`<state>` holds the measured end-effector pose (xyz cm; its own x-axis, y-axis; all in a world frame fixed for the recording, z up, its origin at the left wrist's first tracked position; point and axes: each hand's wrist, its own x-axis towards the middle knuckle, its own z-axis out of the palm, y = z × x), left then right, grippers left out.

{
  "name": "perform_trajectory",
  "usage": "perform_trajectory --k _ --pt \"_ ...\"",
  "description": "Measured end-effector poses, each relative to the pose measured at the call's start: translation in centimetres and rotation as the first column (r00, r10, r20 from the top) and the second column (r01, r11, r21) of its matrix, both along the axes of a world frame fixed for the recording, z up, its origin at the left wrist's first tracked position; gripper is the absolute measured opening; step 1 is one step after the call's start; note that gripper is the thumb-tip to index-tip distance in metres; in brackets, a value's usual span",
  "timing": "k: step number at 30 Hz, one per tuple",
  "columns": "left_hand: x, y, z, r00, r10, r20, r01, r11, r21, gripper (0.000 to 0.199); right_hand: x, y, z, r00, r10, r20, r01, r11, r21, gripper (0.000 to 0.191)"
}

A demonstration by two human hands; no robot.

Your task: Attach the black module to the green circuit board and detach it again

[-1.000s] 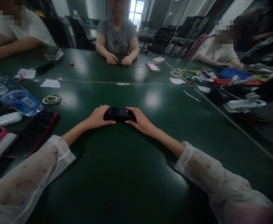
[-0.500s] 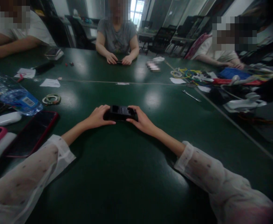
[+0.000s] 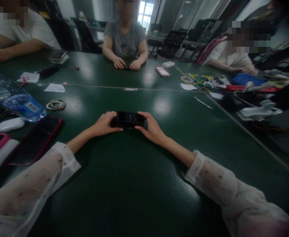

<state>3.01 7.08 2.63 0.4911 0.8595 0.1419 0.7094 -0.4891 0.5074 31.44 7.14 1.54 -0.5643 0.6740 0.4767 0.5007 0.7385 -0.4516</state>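
A small black box-like device (image 3: pixel 127 119) lies between my two hands at the middle of the green table (image 3: pixel 124 184). Its exact kind I cannot make out; its top is dark with faint pale marks. My left hand (image 3: pixel 104 123) grips its left end, thumb along the near side and fingers behind. At the right end, my right hand (image 3: pixel 150 126) holds it the same way, with the fingers over the far corner. Both wrists come out of sheer white dotted sleeves.
To the left are a water bottle (image 3: pixel 23 102), a red-edged phone (image 3: pixel 37 141), a white case (image 3: pixel 11 124) and bracelets (image 3: pixel 56 105). A wrench (image 3: pixel 203 102) lies to the right, near tangled cables (image 3: pixel 196 79). Across the table sits a person in grey (image 3: pixel 124 38), with others at both sides.
The black device's top looks darker, and it seems slightly tilted compared with before. Both hands keep their hold. The whole view has shifted a little.
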Motion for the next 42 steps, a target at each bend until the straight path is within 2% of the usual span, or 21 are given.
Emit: perform_trajectory --k 5,15,22,27,33,37,42 --pt "-0.1 -0.1 0.0 0.999 -0.037 0.035 0.036 0.999 0.032 0.061 0.0 -0.3 0.0 0.999 0.034 -0.004 -0.033 0.996 0.079 0.063" --pt "-0.1 0.2 -0.6 1.000 -0.016 0.004 0.016 0.998 0.057 0.062 -0.1 -0.1 -0.2 0.998 -0.010 -0.057 0.011 1.000 0.007 0.062" --pt "0.0 0.3 -0.5 0.998 -0.032 -0.050 0.034 0.998 0.052 0.065 0.1 -0.1 -0.5 0.959 -0.186 -0.215 0.195 0.980 0.024 0.061" --pt "0.0 0.4 -0.5 0.997 -0.024 -0.069 0.025 0.999 0.027 0.068 0.0 0.1 -0.7 0.955 -0.208 -0.211 0.212 0.977 -0.003 0.062" --pt "-0.1 0.1 -0.2 0.998 -0.021 -0.057 0.022 1.000 0.013 0.067 1.5 1.6 -0.5 0.942 -0.251 -0.225 0.286 0.947 0.143 0.060" --pt "-0.1 0.0 -0.1 0.998 -0.033 -0.061 0.034 0.999 0.014 0.068 3.7 4.2 -0.8 0.862 -0.390 -0.325 0.456 0.875 0.159 0.062" --pt "-0.2 0.1 -0.2 0.997 -0.039 -0.059 0.040 0.999 0.021 0.067 5.4 6.7 -2.2 0.752 -0.504 -0.425 0.560 0.828 0.010 0.060"
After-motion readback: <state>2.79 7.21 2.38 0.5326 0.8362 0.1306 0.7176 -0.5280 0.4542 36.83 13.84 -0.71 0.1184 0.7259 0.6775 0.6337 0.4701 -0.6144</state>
